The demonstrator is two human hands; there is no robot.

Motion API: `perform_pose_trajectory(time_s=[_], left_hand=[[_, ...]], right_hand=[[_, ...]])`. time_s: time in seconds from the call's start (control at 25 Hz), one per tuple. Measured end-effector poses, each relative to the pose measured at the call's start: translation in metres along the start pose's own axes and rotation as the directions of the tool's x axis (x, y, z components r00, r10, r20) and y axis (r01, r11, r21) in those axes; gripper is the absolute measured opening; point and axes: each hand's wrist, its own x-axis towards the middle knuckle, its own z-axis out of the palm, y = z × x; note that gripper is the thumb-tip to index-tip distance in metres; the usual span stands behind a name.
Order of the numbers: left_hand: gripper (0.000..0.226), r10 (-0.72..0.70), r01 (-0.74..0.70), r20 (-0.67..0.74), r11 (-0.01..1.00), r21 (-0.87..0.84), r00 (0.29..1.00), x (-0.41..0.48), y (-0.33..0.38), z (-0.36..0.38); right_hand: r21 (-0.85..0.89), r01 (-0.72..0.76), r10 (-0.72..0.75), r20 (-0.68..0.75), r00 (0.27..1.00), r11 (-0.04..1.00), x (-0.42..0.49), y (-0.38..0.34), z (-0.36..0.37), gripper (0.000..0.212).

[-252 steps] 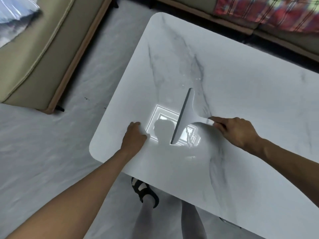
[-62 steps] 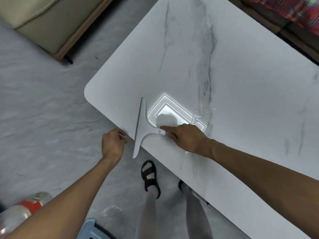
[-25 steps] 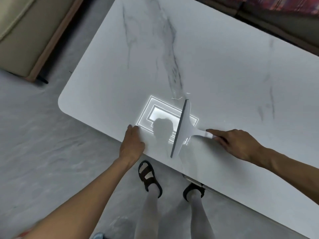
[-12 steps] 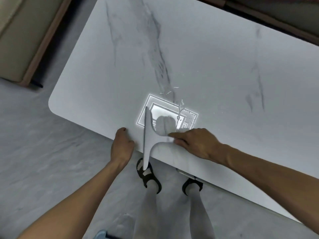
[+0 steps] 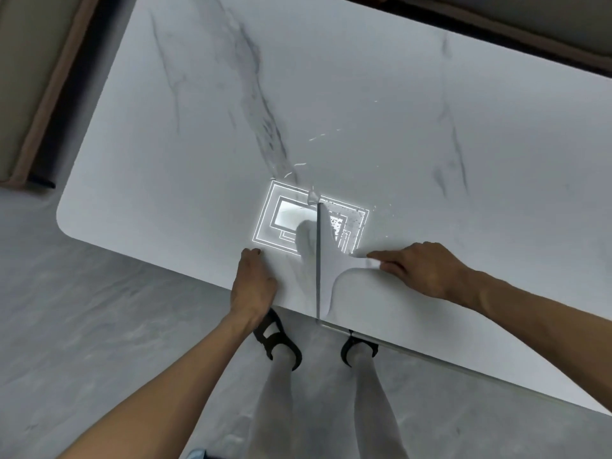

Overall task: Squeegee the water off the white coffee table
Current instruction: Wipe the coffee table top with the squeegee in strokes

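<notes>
The white marble coffee table [image 5: 364,104] fills most of the view. A white squeegee [image 5: 326,263] lies on it near the front edge, its blade running from the ceiling-light reflection down past the table's edge. My right hand [image 5: 420,271] grips the squeegee's handle at the right of the blade. My left hand [image 5: 253,283] rests flat on the table's front edge, just left of the blade. Small water streaks and droplets [image 5: 344,223] glint to the right of and beyond the blade.
A beige sofa with a wooden base [image 5: 36,94] stands at the left, and another sofa edge [image 5: 496,31] runs along the far side. My sandalled feet [image 5: 278,339] stand on the grey floor below the table's front edge.
The squeegee has shifted to the right of where it was half a second ago, my right hand with it. My left hand stays on the table's front edge.
</notes>
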Motion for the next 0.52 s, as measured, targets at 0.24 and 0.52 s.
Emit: perform_pose_trajectory(time_s=[0.24, 0.52], left_hand=[[0.056, -0.043, 0.04, -0.034, 0.996, -0.082, 0.998, 0.0, 0.004, 0.005], [0.059, -0.125, 0.117, -0.097, 0.99, -0.08, 0.987, -0.002, -0.023, -0.006]], right_hand=[[-0.042, -0.008, 0.006, -0.058, 0.998, 0.999, -0.036, 0.021, -0.024, 0.058], [0.108, 0.253, -0.267, 0.143, 0.953, 0.962, 0.031, -0.082, 0.012, 0.032]])
